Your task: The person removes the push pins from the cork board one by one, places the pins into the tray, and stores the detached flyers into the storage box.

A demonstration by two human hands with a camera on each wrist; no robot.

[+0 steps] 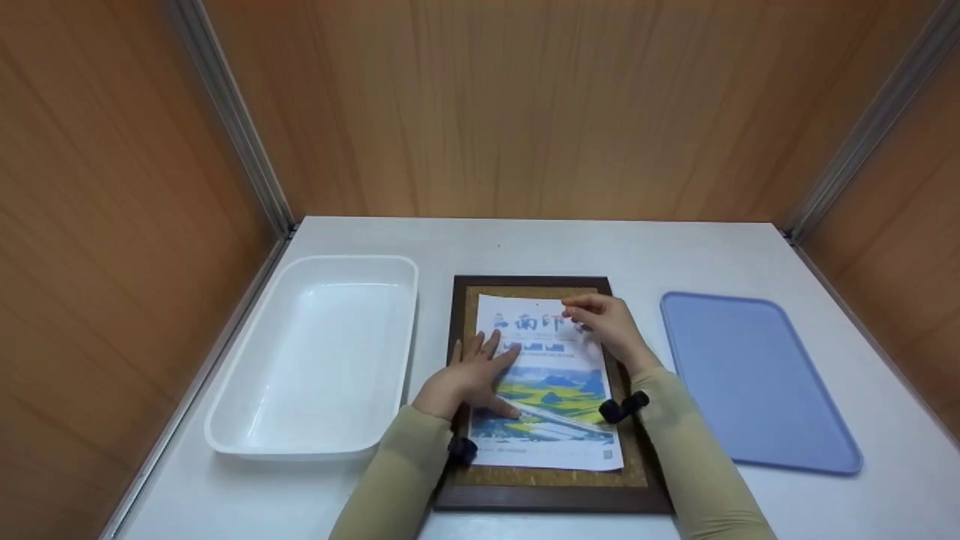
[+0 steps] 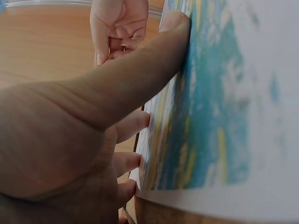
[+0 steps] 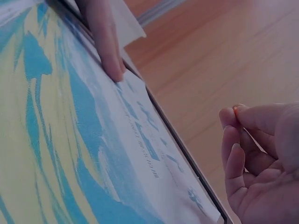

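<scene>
1. A white bench (image 1: 525, 240) stands between wood-panelled walls (image 1: 525, 105); a dark-framed cork board (image 1: 551, 480) lies at its centre.
2. The printed landscape poster (image 1: 555, 420) lies on the board, pressed by the flat, open left hand (image 1: 469, 379).
3. Only the right wrist view shows the right hand (image 3: 261, 158) pinching a tiny orange pin (image 3: 236, 108).
4. An empty white plastic tub (image 1: 322, 352) sits left of the board, and a blue tray (image 1: 757, 379) right.

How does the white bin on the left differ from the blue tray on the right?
The white bin is deep, with tall walls; the blue tray is flat, with only a low rim. The white bin looks glossy, the blue tray matte. Both are rectangular with rounded corners, hold nothing, and flank the framed cork board on the table.
</scene>
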